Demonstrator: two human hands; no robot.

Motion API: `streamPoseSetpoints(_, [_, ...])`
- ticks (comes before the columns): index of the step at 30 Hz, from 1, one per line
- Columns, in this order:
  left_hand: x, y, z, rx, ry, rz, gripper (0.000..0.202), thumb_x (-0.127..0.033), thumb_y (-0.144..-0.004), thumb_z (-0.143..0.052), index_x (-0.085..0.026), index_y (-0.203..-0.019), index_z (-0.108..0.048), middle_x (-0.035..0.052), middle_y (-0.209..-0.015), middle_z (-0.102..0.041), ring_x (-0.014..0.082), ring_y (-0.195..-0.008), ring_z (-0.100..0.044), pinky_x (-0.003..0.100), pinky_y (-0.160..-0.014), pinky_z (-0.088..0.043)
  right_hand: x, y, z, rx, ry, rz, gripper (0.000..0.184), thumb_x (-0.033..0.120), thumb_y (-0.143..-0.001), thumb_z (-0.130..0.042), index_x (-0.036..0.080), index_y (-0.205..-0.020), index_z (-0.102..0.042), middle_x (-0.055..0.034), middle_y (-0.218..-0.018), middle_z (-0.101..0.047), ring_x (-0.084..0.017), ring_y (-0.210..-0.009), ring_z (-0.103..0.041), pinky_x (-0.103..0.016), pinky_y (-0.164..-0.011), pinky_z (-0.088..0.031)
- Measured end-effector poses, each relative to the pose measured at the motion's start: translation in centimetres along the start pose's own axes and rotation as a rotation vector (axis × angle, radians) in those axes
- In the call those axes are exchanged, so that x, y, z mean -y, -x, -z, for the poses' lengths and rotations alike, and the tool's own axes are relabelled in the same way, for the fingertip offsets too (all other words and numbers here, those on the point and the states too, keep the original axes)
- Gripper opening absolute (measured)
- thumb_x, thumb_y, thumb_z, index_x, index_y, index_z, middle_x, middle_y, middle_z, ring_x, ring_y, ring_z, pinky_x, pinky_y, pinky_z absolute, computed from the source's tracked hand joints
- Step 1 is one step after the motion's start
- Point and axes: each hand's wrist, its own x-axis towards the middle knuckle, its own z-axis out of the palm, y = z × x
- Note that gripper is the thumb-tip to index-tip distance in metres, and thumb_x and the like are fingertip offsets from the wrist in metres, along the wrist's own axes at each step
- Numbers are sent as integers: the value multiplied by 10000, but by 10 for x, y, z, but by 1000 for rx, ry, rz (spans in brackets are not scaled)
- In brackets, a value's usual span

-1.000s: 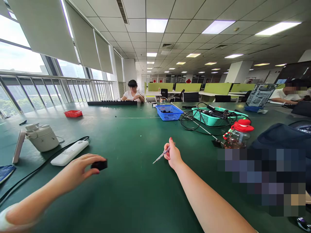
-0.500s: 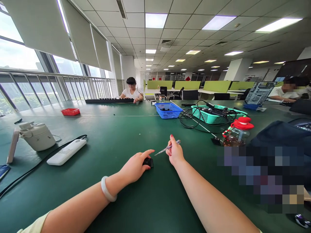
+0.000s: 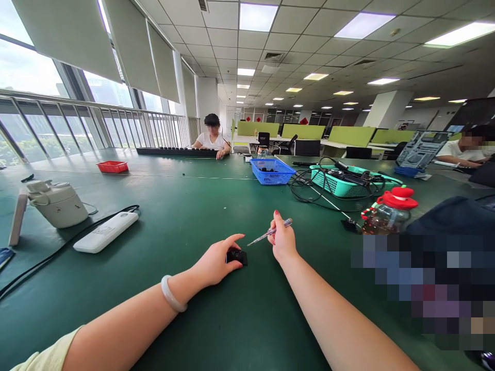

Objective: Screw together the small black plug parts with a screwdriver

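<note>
The left hand (image 3: 214, 263) grasps a small black part (image 3: 237, 256) that lies on the green table (image 3: 185, 216), near the middle. The right hand (image 3: 283, 242), just right of it, pinches a thin screwdriver (image 3: 269, 233) whose tip points left toward the part.

Matt green table (image 3: 216, 319) (smooth mat)

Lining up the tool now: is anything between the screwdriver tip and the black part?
Nothing visible. The screwdriver in the right hand points at the black part across a short open gap; the left hand grips it from the left.
</note>
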Motion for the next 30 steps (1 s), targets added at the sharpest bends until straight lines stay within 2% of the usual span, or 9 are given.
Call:
streamPoseSetpoints(8, [-3, 2, 1, -40, -59, 61, 577, -267, -712, -708, -257, -1261, -530, 56, -1110, -707, 266, -1055, -619, 421, -961, -460, 7, 19, -10, 61, 243, 259, 556, 657, -781, -613, 222, -502, -407, 66, -438, -336, -77, -395, -294, -244, -387, -223])
streamPoseSetpoints(13, [-5, 3, 1, -104, -137, 87, 466, -349, -692, -733, -217, -1125, -626, 60, -1079, -691, 266, -1043, -619, 394, -935, -484, 10, 27, -14, 110, 397, 342, 562, 675, -800, -563, 227, -502, -402, 61, -443, -357, -91, -422, -322, -251, -427, -267])
streamPoseSetpoints(17, [-5, 3, 2, -98, -189, 64, 359, -369, -704, -727, -225, -1030, -687, 49, -1037, -696, 266, -1046, -611, 380, -939, -481, 15, 32, -16, 140, 492, 429, 566, 667, -825, -521, 231, -487, -392, 51, -439, -371, -104, -438, -349, -259, -466, -305])
streamPoseSetpoints(26, [-5, 2, 3, -73, -214, 48, 368, -359, -727, -726, -242, -1075, -706, 47, -1045, -708, 265, -1093, -586, 371, -966, -469, 16, 30, -14, 227, 574, 476, 569, 664, -881, -416, 229, -515, -417, 33, -476, -402, -124, -480, -396, -263, -506, -331])
streamPoseSetpoints(30, [-4, 2, 3, -70, -231, 29, 364, -352, -738, -721, -252, -1088, -708, 40, -1045, -717, 263, -1105, -583, 370, -981, -465, 19, 28, -12, 310, 607, 474, 562, 656, -898, -400, 228, -536, -445, 37, -469, -401, -123, -462, -395, -263, -502, -329])
